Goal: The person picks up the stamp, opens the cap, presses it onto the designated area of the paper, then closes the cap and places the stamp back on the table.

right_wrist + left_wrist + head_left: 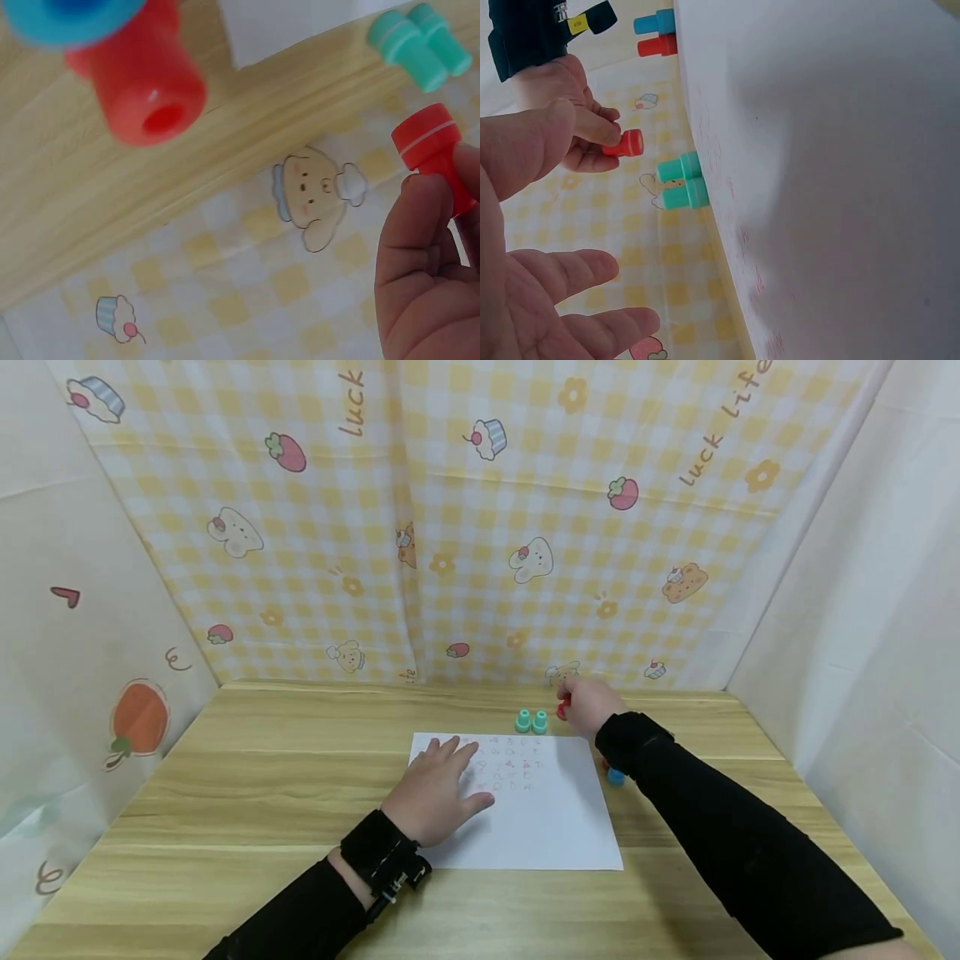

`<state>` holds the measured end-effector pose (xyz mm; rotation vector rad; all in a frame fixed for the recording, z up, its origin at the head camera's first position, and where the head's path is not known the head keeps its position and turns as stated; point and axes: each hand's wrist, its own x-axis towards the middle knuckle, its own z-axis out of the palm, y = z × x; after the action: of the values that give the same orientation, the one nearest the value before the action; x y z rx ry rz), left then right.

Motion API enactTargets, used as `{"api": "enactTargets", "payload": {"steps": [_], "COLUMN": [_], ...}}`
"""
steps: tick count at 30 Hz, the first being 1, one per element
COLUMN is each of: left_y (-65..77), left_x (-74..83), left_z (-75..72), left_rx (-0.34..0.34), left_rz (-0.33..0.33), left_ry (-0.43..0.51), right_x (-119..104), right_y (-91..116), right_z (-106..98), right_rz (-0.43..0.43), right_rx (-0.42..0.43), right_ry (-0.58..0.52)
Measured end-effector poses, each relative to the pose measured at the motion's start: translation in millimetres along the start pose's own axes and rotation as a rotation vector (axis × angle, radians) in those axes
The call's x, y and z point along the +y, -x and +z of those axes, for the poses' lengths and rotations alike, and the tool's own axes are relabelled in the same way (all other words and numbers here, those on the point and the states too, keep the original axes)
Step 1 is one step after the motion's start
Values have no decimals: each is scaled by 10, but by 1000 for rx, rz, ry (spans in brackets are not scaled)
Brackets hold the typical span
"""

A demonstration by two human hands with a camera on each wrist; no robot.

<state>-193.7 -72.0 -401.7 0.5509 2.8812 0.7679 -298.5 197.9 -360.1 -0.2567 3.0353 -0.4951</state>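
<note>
Hanging just beyond the far edge of the paper (pixel 555 827), near its far right corner, the red stamp (pixel 563 708) was pinched by its narrow handle between the thumb and fingers of the right hand (pixel 595 706). Its long axis was held close to upright, with the broad, white-banded end turned down toward the table (pixel 300 760) and the handle partly hidden in the grip. Just to its left, the left green stamp (pixel 522 722) and the right green stamp (pixel 540 722) were stood side by side, broad ends down, and their axes were nearly matched by that of the red one in both wrist views. A gap was shown in the left wrist view below the broad end, so the piece was judged to be held clear of the table. The relation on which a move would turn was taken to be this: broad end downward, green pair to the left, paper on the near side. The left hand (pixel 432 792), much farther off, was spread over the left part of the paper with nothing grasped; whether the sheet was touched could not be told. To the right of the paper, the blue stamp (pixel 616 777) and the second red stamp (pixel 654 47) were set close together
</note>
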Motion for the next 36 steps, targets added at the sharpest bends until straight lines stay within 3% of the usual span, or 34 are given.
{"api": "enactTargets", "payload": {"steps": [12, 29, 36], "left_y": [-5, -19, -15], "left_x": [-7, -17, -23], "left_z": [-12, -1, -2], "left_rx": [-10, -9, -12], "left_rz": [-9, -3, 1], "left_ry": [-17, -47, -52], "right_x": [104, 12, 21], "right_y": [-190, -210, -255], "right_z": [142, 109, 152], "right_rz": [8, 35, 21], "right_rx": [-51, -110, -131], "right_ry": [73, 80, 131]}}
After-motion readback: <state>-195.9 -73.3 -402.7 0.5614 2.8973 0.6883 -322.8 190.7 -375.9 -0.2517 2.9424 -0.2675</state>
